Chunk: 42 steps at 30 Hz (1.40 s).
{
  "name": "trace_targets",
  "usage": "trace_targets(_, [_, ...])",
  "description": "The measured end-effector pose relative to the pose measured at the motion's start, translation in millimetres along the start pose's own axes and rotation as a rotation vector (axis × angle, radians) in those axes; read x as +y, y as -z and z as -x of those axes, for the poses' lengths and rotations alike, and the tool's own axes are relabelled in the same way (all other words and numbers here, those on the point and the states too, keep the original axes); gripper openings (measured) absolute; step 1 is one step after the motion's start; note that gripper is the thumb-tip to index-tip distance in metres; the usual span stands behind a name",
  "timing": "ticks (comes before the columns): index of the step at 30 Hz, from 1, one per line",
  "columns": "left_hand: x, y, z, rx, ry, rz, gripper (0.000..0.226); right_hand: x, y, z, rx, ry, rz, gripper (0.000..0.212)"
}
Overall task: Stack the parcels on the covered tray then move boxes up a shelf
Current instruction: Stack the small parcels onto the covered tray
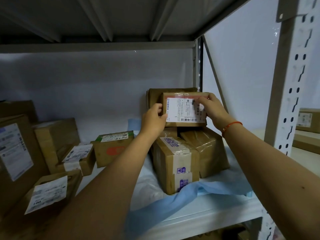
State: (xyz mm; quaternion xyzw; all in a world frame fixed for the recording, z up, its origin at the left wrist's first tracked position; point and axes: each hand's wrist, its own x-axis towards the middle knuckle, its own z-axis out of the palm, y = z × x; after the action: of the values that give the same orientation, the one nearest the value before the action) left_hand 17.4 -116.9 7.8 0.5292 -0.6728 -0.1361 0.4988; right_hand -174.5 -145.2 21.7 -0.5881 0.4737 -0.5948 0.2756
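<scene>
A brown parcel with a white shipping label (pixel 183 110) sits atop a stack of taped cardboard parcels (pixel 174 161) at the right of the shelf. My left hand (pixel 153 119) grips its left edge and my right hand (pixel 212 108) grips its top right corner. Behind it leans another brown parcel (pixel 155 96). The stack rests on a tray covered by a light blue sheet (pixel 199 189), whose front hangs crumpled over the shelf edge.
Several labelled boxes (pixel 15 149) crowd the shelf's left side, with a green-topped one (pixel 110 149) in the middle. The upper shelf's underside (pixel 103 19) is close overhead. A perforated upright post (pixel 292 84) stands at the right, with more boxes (pixel 308 122) beyond it.
</scene>
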Motion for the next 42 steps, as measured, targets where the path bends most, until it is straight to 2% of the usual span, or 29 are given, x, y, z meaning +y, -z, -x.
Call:
trace_targets(5, [1,-1,5,-0.07,0.025,0.015,0.052,3,-5,2,0.02,-0.022,0.002,0.042])
trace_targets(11, [-3,4,12,-0.073,0.059,0.017,0.056,3,-6,5,0.067,-0.039,0.012,0.062])
trace_targets(18, [2,13,19,-0.073,0.062,0.042,0.056,-13,-11,9,0.251,0.04,0.046,0.076])
trace_targets(24, [2,31,25,-0.004,0.077,0.035,0.046,-36,-30,19,0.465,0.251,0.226,0.063])
trace_targets(27, [-7,48,26,0.076,0.125,0.024,0.041,-48,-47,26,0.502,0.356,0.344,0.054])
trace_targets(32, [-32,85,27,0.204,0.211,-0.015,0.034,-67,-88,38,0.438,0.43,0.474,0.041])
trace_targets(35, [-50,109,29,0.25,0.253,-0.012,0.018,-79,-119,42,0.347,0.426,0.552,0.035])
trace_targets(36, [-56,116,29,0.271,0.261,-0.022,0.012,-83,-129,44,0.303,0.427,0.608,0.035])
trace_targets(40, [-79,144,37,0.33,0.318,-0.075,0.023,-88,-175,52,0.037,0.356,0.761,0.039])
trace_targets(42, [-86,158,43,0.348,0.344,-0.094,0.027,-88,-198,55,-0.102,0.328,0.801,0.034])
